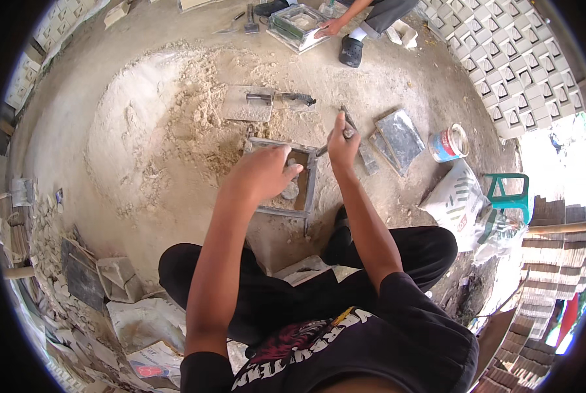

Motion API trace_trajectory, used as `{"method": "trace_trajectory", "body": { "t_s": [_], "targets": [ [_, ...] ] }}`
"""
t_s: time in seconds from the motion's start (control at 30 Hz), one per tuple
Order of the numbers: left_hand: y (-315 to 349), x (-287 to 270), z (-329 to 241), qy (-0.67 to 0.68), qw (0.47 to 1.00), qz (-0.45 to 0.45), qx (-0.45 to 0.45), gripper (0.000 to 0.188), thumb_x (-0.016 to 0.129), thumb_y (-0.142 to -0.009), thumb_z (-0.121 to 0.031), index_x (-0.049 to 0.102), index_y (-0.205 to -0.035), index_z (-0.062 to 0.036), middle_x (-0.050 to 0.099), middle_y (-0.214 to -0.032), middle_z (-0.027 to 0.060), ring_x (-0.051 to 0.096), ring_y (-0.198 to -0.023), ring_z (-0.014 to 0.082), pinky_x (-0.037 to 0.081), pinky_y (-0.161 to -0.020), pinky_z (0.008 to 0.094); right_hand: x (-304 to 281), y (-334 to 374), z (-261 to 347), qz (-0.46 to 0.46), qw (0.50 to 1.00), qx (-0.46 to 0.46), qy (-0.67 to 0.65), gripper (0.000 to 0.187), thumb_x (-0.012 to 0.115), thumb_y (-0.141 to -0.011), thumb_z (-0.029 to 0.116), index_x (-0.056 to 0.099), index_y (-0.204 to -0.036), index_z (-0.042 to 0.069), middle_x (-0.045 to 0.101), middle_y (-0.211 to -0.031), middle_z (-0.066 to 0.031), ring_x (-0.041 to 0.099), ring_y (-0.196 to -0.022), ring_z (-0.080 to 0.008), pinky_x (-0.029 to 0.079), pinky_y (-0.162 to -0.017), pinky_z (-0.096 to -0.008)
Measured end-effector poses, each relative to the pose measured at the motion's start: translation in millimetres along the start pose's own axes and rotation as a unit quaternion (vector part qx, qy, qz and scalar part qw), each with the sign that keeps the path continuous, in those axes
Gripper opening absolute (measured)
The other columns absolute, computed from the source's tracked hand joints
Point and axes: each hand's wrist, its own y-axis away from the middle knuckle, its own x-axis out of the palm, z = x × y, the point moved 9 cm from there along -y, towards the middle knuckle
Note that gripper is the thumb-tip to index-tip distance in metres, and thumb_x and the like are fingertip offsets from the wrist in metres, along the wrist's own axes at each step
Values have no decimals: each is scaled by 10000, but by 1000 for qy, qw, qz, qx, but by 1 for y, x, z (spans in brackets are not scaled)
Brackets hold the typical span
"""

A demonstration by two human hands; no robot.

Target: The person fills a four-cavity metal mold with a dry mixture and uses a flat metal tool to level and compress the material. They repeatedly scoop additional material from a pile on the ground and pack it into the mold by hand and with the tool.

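Note:
A rectangular frame mould lies on the dusty ground in front of me, with brown material and a rounded grey lump inside. My left hand is over the left part of this mould, thumb held apart from the fingers, with nothing seen in its grip; part of the fingers is hidden. Just off the mould's right corner, my right hand is closed round a thin dark tool whose end reaches toward the frame; its kind cannot be told. A long flat bar shows behind that hand.
Pale powder is heaped at left. Beyond the mould lies a board with a dark-handled tool. At right are dusty slabs, a bucket, sacks and a green stool. Another person's hand touches a second mould.

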Motion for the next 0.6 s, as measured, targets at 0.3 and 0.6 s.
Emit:
{"method": "trace_trajectory", "body": {
  "t_s": [0.3, 0.6],
  "targets": [
    [-6, 11, -7, -32, 998, -19, 45, 520, 561, -942, -386, 557, -1235, 44, 635, -1165, 248, 602, -1115, 369, 481, -951, 448, -15, 33, 3, 5, 999, -20, 25, 515, 537, -1010, 286, 444, -602, -14, 359, -531, 31, 328, -545, -78, 280, -475, -349],
    [-5, 12, -8, -20, 999, 24, 21, 581, 558, -946, -413, 524, -1307, 41, 598, -1252, 246, 568, -1185, 361, 451, -1007, 428, -24, 31, -3, -41, 996, 7, 74, 510, 532, -1010, 288, 426, -585, 27, 335, -536, 45, 310, -533, -68, 255, -470, -324]
  ]
}}
